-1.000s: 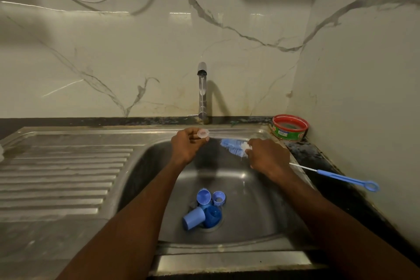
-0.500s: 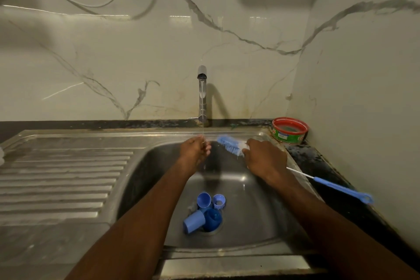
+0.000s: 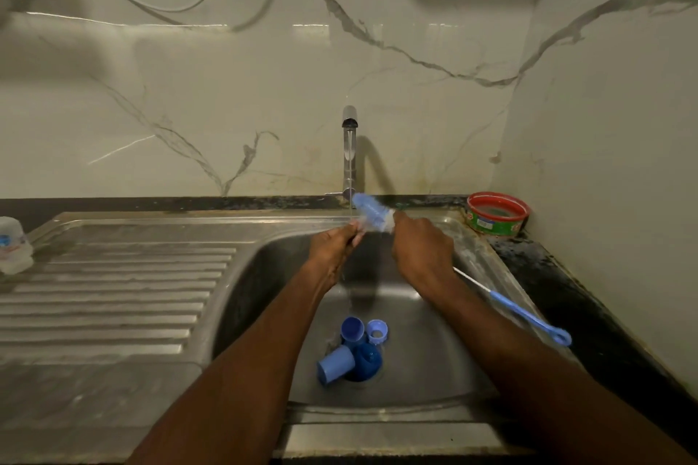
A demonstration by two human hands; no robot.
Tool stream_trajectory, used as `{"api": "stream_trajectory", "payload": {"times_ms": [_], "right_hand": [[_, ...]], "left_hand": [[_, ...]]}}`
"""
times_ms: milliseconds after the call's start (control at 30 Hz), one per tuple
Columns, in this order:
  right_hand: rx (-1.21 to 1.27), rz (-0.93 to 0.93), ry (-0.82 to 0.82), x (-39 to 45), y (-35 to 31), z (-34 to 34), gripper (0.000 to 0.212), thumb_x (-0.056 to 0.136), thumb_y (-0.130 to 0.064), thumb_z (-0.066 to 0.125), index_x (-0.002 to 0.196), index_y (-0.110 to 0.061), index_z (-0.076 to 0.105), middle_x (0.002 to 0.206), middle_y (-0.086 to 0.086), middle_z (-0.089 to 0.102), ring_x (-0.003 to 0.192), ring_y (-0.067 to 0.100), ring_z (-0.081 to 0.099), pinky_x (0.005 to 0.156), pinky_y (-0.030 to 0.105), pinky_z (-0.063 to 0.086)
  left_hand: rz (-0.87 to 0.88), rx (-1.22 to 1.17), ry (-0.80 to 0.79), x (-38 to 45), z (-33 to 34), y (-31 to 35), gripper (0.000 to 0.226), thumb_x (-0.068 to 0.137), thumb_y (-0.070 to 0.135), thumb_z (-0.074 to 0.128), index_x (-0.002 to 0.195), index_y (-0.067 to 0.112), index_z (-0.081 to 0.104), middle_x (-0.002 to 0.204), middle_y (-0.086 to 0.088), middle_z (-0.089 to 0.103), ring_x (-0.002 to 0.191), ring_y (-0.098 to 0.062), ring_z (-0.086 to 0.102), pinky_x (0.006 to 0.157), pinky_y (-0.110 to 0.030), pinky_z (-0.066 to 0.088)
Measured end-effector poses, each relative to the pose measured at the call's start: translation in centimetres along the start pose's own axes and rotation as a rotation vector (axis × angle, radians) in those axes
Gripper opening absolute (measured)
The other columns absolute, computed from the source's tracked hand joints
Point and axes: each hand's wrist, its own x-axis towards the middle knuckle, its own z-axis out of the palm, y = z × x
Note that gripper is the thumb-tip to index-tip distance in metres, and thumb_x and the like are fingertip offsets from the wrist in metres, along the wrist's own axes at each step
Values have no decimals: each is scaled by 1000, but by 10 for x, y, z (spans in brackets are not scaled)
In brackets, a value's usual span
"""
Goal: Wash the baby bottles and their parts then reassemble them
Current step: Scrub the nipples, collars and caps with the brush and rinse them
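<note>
a: caps (image 3: 353, 351) lie loose by the drain, nearest you. what's next?

b: your right hand (image 3: 421, 255) grips the brush (image 3: 372, 213); your left hand (image 3: 332, 247) pinches a small clear part (image 3: 359, 228). keep both under the tap (image 3: 349, 151) stream.

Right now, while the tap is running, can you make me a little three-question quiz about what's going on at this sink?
1. True or false: the right hand holds the bottle brush with its bristles up by the water stream.
2. How many blue bottle parts lie near the drain of the sink? A) one B) four C) seven
3. Fill in: the red-rimmed tub sits on the counter to the ______ of the tap.

Key
1. True. The left hand pinches a small clear piece against the bristles.
2. B
3. right
</note>
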Motion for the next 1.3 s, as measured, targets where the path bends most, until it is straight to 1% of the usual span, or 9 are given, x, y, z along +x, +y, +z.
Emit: {"api": "stream_trajectory", "payload": {"times_ms": [100, 267, 367, 533, 700, 867, 1000, 1100, 1300], "right_hand": [[68, 24, 5, 3, 10, -3, 29, 97, -21, 54, 125, -18, 54, 113, 11, 67, 98, 31, 66, 72, 36, 44], [59, -71, -102, -13, 4, 4, 30, 96, -22, 56, 126, -19, 54, 111, 10, 66, 84, 25, 58, 66, 31, 39], [85, -6, -37, -4, 5, 2, 30, 95, -23, 56, 125, -20, 56, 112, 10, 67, 95, 29, 65, 69, 33, 40], [17, -3, 55, -1, 15, -7, 30, 96, -22, 52, 127, -20, 52, 111, 9, 67, 96, 31, 66, 68, 36, 39], [-25, -79, 12, -14, 31, -6, 30, 97, -24, 52, 127, -22, 51, 107, 6, 68, 88, 26, 64, 66, 35, 42], [9, -67, 44, -12, 42, -7, 29, 95, -27, 57, 124, -24, 54, 102, 3, 68, 84, 23, 64, 66, 37, 51], [-17, -89, 34, -11, 42, -5, 30, 95, -28, 56, 125, -24, 53, 104, 4, 68, 88, 25, 65, 66, 36, 45], [-17, -96, 33, -10, 42, -4, 31, 95, -28, 55, 126, -24, 52, 104, 4, 68, 88, 25, 65, 66, 36, 46], [-138, -151, -104, -14, 41, -4, 31, 95, -38, 54, 124, -28, 58, 114, 5, 66, 97, 27, 65, 75, 37, 48]], "left_hand": [[-39, -68, 13, 6, -4, 2, 20, 90, 24, 73, 101, 7, 76, 107, -9, 76, 97, -17, 70, 95, -30, 57], [-106, -181, -24, -1, 3, 4, 21, 97, 15, 65, 110, 1, 71, 100, -14, 77, 87, -15, 75, 69, -20, 60], [-86, -172, -107, -6, 6, 10, 23, 97, 15, 65, 113, 0, 71, 104, -14, 76, 90, -15, 73, 75, -22, 62], [139, 234, 27, 1, -5, 3, 22, 94, 24, 70, 104, 4, 74, 97, -9, 78, 97, -20, 75, 88, -31, 59], [499, 969, 189, -2, -17, 3, 29, 79, 25, 86, 96, 16, 66, 83, 8, 68, 78, -3, 66, 69, -17, 52], [634, 893, 183, -4, -12, 8, 33, 83, 22, 83, 111, 20, 65, 90, 16, 64, 81, 6, 62, 69, -5, 49], [577, 941, 174, -1, -14, 4, 40, 81, 26, 85, 116, 16, 68, 97, 7, 71, 85, -2, 68, 78, -14, 55], [587, 809, 223, 0, -13, 9, 40, 78, 24, 87, 113, 16, 69, 95, 8, 71, 84, 2, 66, 72, -7, 52], [510, 1156, 52, -8, -25, 12, 34, 94, 24, 71, 127, 15, 68, 112, -7, 74, 93, -7, 65, 85, -20, 51]]}}
